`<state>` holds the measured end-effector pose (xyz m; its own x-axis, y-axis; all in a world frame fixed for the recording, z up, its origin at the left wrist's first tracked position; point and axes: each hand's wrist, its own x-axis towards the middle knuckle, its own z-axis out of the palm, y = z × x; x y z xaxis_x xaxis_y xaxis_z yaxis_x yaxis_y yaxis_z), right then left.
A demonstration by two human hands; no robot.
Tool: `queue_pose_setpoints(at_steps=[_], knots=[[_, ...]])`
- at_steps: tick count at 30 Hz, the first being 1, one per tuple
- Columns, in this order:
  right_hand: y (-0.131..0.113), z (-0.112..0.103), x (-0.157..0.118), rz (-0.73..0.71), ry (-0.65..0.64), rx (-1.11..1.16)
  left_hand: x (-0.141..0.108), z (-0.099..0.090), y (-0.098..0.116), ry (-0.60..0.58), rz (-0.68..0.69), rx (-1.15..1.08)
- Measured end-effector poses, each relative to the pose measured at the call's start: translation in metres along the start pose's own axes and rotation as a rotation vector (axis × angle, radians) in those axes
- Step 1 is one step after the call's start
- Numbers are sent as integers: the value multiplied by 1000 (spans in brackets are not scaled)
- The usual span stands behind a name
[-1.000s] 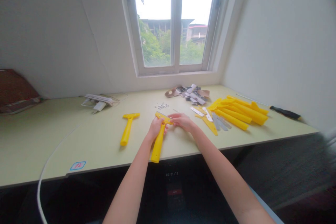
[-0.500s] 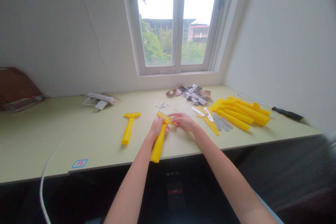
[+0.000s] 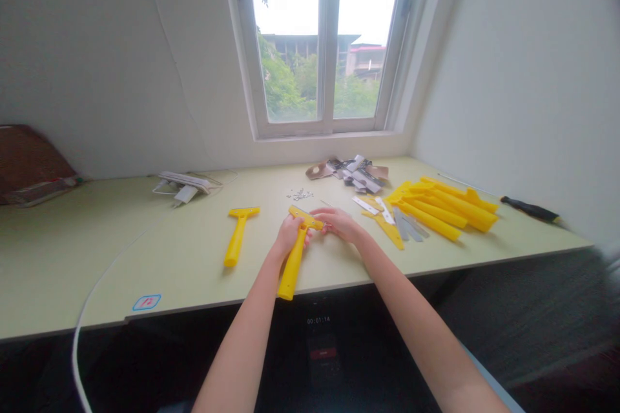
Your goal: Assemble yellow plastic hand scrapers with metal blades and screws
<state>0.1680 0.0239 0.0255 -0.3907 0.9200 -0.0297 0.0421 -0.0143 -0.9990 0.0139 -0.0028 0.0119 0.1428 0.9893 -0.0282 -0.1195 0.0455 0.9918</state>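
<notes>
Yellow moulded-plastic scraper (image 3: 292, 268), T-shaped, held above the matte pale-green desk (image 3: 97, 258): left hand (image 3: 289, 237) closed round its neck; right hand (image 3: 340, 224) curled at its flat head (image 3: 305, 218), grip unclear.

A white-framed window (image 3: 325, 39) is set in the wall at upper centre, with trees and buildings seen beyond. On the table (image 3: 97, 258), folded papers (image 3: 186, 184) are placed left of centre and a black-handled tool (image 3: 530, 209) at far right. A numbered sticker (image 3: 146, 302) is fixed at lower left, beside a white cable (image 3: 92, 290).
</notes>
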Motion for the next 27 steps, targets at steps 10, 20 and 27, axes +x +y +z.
queue_pose_setpoints(at_steps=[10, 20, 27], knots=[[-9, -4, 66, -95, 242, -723, -2, 1, 2, 27, 2, -6], [-14, 13, 98, -224, 211, -1350, 1, 0, -2, 18, -1, -14], [-11, 16, 102, -211, 284, -1322, -3, 2, 2, 18, -22, 3]])
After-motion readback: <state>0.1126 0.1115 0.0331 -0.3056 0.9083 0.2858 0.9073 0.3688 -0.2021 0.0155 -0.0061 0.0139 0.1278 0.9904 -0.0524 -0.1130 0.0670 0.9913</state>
